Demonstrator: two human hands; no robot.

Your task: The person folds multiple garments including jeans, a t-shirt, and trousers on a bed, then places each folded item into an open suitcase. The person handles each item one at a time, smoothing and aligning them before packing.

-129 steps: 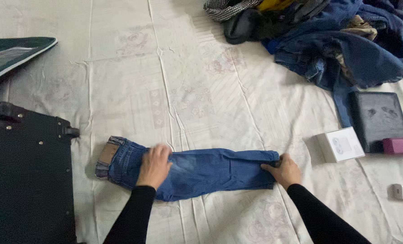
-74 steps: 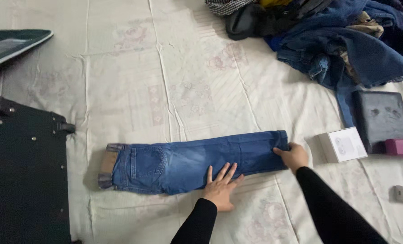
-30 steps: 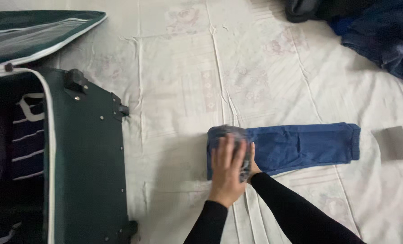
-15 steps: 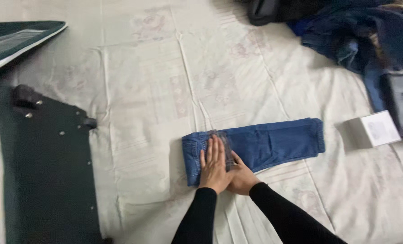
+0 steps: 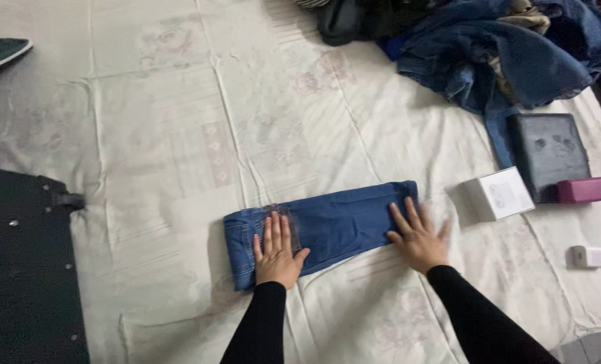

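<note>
A pair of small blue jeans [image 5: 337,219] lies folded lengthwise on a pale flowered bedsheet [image 5: 179,121], its waist end doubled over at the left. My left hand [image 5: 277,246] rests flat, fingers together, on that doubled-over end. My right hand [image 5: 416,232] lies flat with fingers spread on the leg hems at the right end. Both arms wear black sleeves. Neither hand grips anything.
A dark green suitcase [image 5: 24,269] stands at the left edge, its lid [image 5: 0,54] at top left. A heap of denim and dark clothes [image 5: 489,47] lies top right. A white box [image 5: 501,194], black case [image 5: 549,154], pink box [image 5: 590,189] and white charger [image 5: 592,256] lie at right.
My right hand has slid from beside my left hand along the jeans to the hem end. My left hand stays pressed on the folded waist end. The camera has shifted right.
</note>
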